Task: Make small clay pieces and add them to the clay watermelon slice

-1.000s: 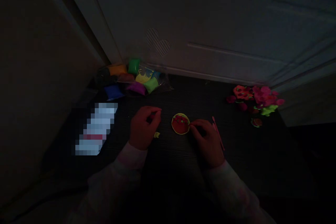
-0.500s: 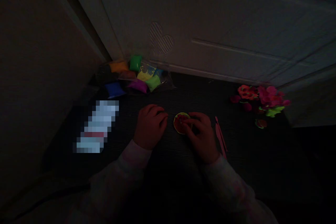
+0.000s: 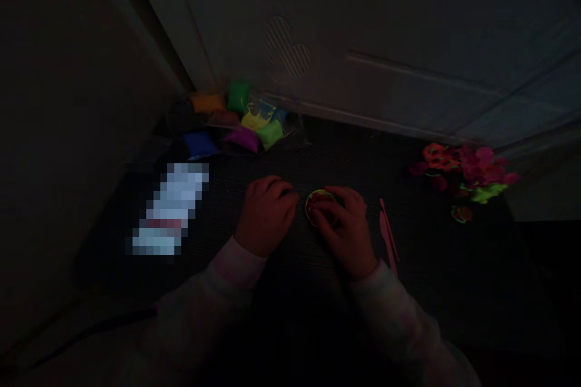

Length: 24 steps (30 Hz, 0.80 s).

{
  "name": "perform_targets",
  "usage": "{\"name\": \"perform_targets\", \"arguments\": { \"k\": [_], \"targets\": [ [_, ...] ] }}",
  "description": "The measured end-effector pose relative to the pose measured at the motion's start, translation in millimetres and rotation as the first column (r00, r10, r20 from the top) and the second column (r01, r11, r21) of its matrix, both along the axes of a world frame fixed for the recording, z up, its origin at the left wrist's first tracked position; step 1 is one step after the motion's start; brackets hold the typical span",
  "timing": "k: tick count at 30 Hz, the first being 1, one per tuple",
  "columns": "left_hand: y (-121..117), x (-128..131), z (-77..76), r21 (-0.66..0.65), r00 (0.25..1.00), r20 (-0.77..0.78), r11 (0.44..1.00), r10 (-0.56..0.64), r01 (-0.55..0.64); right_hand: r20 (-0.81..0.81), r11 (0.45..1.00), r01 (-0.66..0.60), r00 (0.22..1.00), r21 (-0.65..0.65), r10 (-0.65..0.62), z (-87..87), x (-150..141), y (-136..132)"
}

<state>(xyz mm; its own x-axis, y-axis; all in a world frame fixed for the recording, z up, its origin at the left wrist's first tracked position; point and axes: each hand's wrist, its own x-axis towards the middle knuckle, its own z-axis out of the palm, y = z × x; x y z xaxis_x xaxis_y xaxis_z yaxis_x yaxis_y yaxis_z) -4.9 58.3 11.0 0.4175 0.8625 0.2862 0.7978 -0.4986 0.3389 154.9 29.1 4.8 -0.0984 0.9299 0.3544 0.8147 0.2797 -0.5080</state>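
Observation:
A small round clay disc (image 3: 310, 198), red with a yellow rim, lies on the dark table in front of me. My right hand (image 3: 347, 227) reaches over it from the right. The thumb rests across its face and the other fingers bend round its far right side, hiding much of it. To the left of the disc, my left hand (image 3: 267, 214) is closed just above the table, thumb against curled fingers. Whatever is between those fingertips is too dark to make out. A pink plastic knife (image 3: 387, 236) and a thin pink stick (image 3: 391, 230) lie right of my right hand.
Coloured clay packets, including a blue packet (image 3: 201, 144) and a purple packet (image 3: 244, 138), lie at the back left. A lit phone (image 3: 170, 208), blurred, is on the left. Pink clay flowers (image 3: 483, 164) and a small clay piece (image 3: 462, 213) lie right. A panelled door (image 3: 327, 84) stands behind.
My right hand has moved from the disc's right edge onto its face. My left hand has come nearer the disc, and the yellow scrap beside it is no longer visible. The view has shifted slightly.

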Motion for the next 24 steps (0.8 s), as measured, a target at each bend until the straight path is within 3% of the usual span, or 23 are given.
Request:
{"name": "perform_targets", "arguments": {
  "k": [24],
  "targets": [
    [-1.6, 2.0, 0.2, -0.012, 0.996, -0.044, 0.997, -0.077, 0.076, -0.007, 1.000, -0.018, 1.000, -0.020, 0.018, -1.8, -0.1, 1.1]
  ]
}}
